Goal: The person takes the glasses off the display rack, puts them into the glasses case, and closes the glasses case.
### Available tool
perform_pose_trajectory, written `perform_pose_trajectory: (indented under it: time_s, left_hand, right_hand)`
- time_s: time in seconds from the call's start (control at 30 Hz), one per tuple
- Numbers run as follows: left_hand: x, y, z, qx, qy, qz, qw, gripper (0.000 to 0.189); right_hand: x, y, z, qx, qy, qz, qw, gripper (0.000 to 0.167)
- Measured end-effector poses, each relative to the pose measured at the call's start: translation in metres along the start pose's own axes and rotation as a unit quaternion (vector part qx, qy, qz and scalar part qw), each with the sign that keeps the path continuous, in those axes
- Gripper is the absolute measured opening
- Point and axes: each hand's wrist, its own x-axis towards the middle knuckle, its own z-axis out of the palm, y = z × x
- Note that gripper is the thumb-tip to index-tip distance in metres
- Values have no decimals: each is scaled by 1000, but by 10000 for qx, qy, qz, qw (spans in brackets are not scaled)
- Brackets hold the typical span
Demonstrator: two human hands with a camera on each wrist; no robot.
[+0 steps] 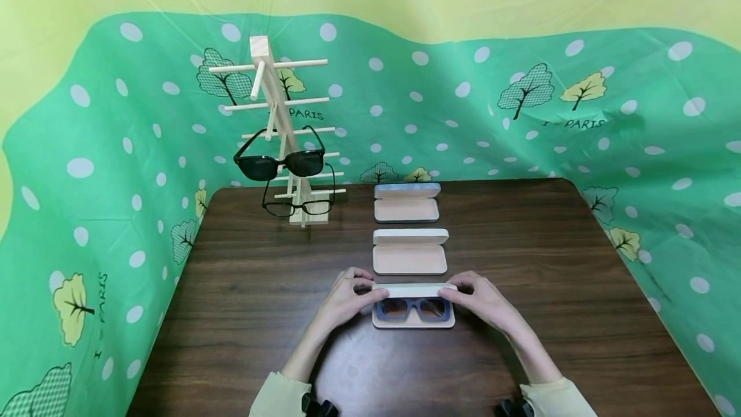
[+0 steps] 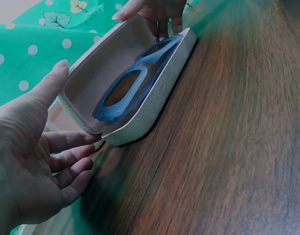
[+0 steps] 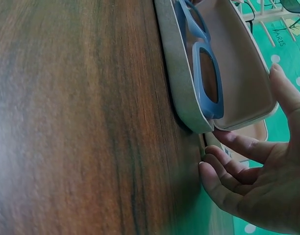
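Blue-framed sunglasses (image 1: 413,309) with brown lenses lie in the nearest glasses case (image 1: 379,324), whose lid (image 1: 413,290) stands raised. My left hand (image 1: 347,298) holds the lid's left end, thumb at the upper edge and index finger by the hinge corner. At the opposite end my right hand (image 1: 477,298) grips the lid likewise, its thumb on the rim and index finger low at the hinge. Both wrist views show the remaining fingers loosely bent behind the case. The pale lining of the lid (image 2: 98,73) faces the sunglasses (image 3: 209,81).
Behind stand two more glasses cases with raised lids, a white one (image 1: 410,260) and a blue-lidded one (image 1: 406,210). A wooden peg rack (image 1: 272,89) at the back left bears black sunglasses (image 1: 280,165) and thin-framed glasses (image 1: 298,208). Patterned green cloth (image 1: 434,101) surrounds the brown table (image 1: 243,314).
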Motion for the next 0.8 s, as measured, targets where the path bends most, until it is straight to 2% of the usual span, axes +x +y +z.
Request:
perform_pose_trajectory:
  time_s: [0.43, 0.8]
  left_hand:
    - [-3, 1, -1, 54, -164, 45, 9998, 54]
    - [-4, 3, -3, 120, -209, 128, 9996, 59]
  right_hand:
    - [1, 2, -4, 27, -267, 11, 9996, 60]
    - [3, 6, -4, 35, -217, -184, 9996, 59]
